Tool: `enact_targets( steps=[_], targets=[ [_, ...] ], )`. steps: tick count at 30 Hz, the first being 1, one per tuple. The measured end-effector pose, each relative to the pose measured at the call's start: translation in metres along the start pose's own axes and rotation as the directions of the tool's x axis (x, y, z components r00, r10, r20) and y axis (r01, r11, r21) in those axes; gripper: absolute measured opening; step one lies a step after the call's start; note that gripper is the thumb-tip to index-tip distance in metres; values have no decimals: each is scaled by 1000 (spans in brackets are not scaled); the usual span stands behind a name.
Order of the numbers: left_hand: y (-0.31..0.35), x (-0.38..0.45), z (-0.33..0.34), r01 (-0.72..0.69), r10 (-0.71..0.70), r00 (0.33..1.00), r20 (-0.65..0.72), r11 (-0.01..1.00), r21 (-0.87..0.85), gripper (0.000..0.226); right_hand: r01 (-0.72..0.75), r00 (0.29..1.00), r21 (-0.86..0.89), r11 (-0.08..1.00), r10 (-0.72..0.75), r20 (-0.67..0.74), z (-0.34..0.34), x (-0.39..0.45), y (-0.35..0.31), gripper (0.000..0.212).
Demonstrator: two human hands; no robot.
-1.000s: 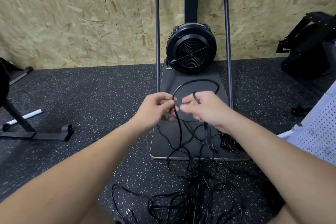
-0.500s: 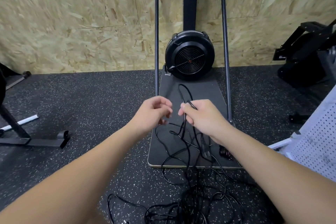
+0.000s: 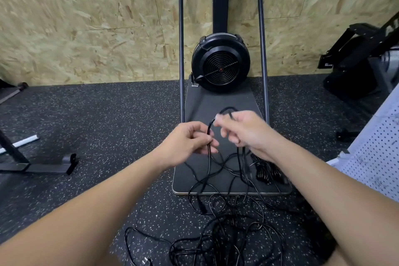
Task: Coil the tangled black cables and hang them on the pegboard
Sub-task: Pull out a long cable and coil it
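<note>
Black cable [image 3: 209, 153] hangs vertical — both hands' grip pinching it.

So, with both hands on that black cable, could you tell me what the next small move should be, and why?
Probably draw the left hand down the black cable to feed slack toward the right hand for another loop. Both hands pinch the same strand, which forms only one small loop, while the tangled cables lie on the floor.

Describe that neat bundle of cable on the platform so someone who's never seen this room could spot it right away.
Find the black fan wheel against the wooden wall; a dark platform runs from it toward the camera. Near the platform's front right corner, just beyond the right forearm, lies the coiled bundle. Unlike the loose tangled cables sprawling over the floor, it is gathered into tight, even loops.
</note>
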State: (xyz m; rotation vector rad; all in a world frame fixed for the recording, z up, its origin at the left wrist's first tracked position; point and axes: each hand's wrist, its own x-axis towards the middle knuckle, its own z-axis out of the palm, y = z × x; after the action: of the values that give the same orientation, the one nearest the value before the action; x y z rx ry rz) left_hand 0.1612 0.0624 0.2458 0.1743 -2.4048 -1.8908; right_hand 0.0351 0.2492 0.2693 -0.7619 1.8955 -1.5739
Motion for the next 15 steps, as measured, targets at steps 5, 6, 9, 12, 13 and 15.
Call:
enact_targets(
  steps=[5,6,9,12,13,15],
  targets=[
    [5,2,3,-28,25,998,-50,998,-64,18,4,992,-104,995,9,122,18,-4,13,30],
    [4,1,2,-13,9,998,-62,998,-68,20,6,996,-88,996,2,88,20,-3,13,32],
    [1,3,3,20,-25,997,-66,997,-70,19,-2,999,3,1000,2,-32,18,5,13,47],
    [0,3,6,31,-29,999,35,997,-76,15,34,997,69,997,-29,-73,14,8,10,45],
    [-1,1,8,34,-30,995,100,999,-36,16,52,995,130,990,-40,-93,13,9,7,40],
    [-5,-2,13,37,-57,976,209,995,96,18,87,987,282,955,-45,-151,5,13,-1,29]
  ],
)
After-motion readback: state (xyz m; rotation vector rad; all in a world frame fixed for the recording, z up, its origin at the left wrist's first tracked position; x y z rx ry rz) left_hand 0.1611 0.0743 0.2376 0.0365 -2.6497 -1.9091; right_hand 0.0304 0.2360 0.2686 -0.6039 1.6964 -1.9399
